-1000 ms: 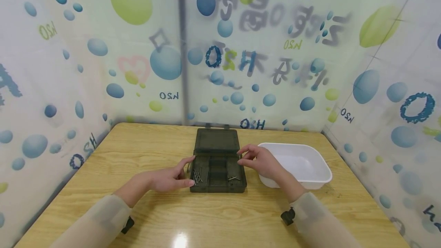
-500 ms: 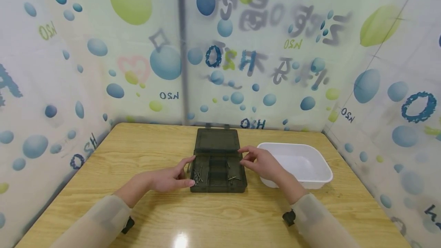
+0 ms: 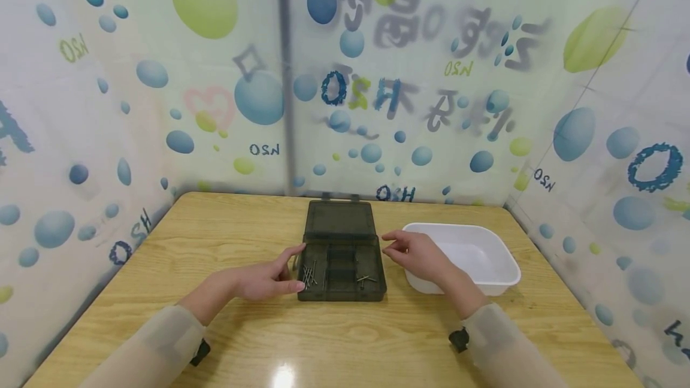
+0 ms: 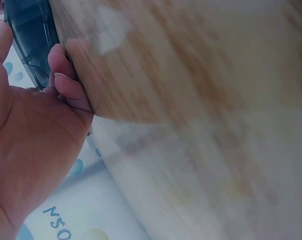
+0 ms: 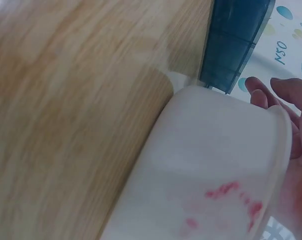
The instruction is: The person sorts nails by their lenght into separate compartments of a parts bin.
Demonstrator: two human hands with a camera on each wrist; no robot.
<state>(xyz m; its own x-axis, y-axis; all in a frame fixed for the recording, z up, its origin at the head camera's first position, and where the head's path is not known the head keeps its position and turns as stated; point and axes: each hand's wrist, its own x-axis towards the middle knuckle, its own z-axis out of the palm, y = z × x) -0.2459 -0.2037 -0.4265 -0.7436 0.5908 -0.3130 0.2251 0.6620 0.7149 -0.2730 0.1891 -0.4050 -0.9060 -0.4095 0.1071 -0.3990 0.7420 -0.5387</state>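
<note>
A dark translucent compartment box point(image 3: 341, 293) stands on the table with its lid point(image 3: 341, 219) raised. Several thin metal pieces point(image 3: 309, 274), like screws or nails, lie in its left compartment. A few shorter ones point(image 3: 365, 279) lie crossed at its right side. My left hand point(image 3: 262, 278) rests against the box's left side, thumb and index finger spread along the edge. To the right of the box my right hand point(image 3: 421, 254) hovers beside the white basin point(image 3: 493, 288), fingers loosely bent. Nothing shows between those fingertips.
The white basin stands right of the box; its visible inside shows no items, though my right hand hides part. Patterned curtains point(image 3: 226, 166) enclose the wooden table point(image 3: 345, 346) at the back and sides.
My right hand has drawn back rightward from the box's right edge. A small metal piece came into view in the back right compartment half a second ago. My left hand has stayed put.
</note>
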